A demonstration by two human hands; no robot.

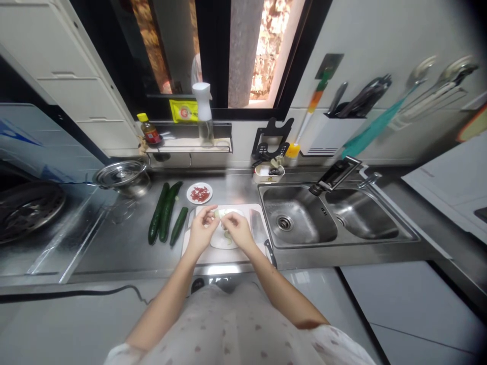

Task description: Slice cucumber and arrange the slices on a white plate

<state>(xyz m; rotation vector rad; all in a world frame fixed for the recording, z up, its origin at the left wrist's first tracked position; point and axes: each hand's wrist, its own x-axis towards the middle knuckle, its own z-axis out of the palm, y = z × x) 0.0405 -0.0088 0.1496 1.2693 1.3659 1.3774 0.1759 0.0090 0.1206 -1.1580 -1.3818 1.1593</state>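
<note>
Close together over a white plate point(218, 245), my left hand point(202, 226) and my right hand point(236, 230) have their fingers closed in a pinch. Between the fingertips is a small pale green piece point(217, 213), which looks like a cucumber slice; its outline is blurred and partly covered. A few pale green pieces point(228, 237) lie on the plate beneath. The plate rests on a light cutting board point(205, 257). Along the board's right side lies a kitchen knife point(270, 252), black handle toward me. Left of the board are two long cucumbers point(164, 213) and a shorter cucumber piece point(178, 226).
Behind the board stands a small plate point(200, 193) with chopped red bits. A lidded steel pot point(125, 177) is at the back left, and a wok point(28, 208) farther left. To the right is a double sink point(300, 215) with a black faucet point(335, 175).
</note>
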